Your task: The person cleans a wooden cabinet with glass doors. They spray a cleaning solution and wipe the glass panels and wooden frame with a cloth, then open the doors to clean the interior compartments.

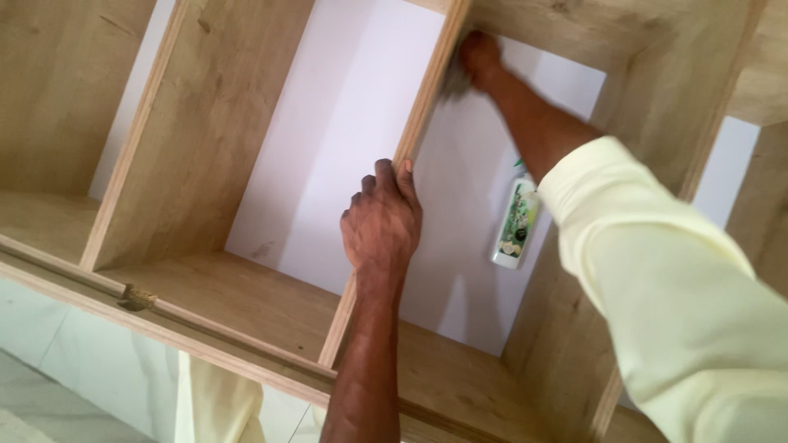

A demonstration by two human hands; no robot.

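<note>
I note left grip (382, 221) clasped around the wooden divider (427, 107); right grip (478, 57), higher up it, pinches a grey pad (453, 82).

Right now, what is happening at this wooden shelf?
A person works inside a wooden shelf unit with a white back panel. The left hand grips the front edge of the upright divider. The right hand presses a small grey pad, perhaps sandpaper, against that divider's upper side. A small bottle sits in that compartment.
</note>
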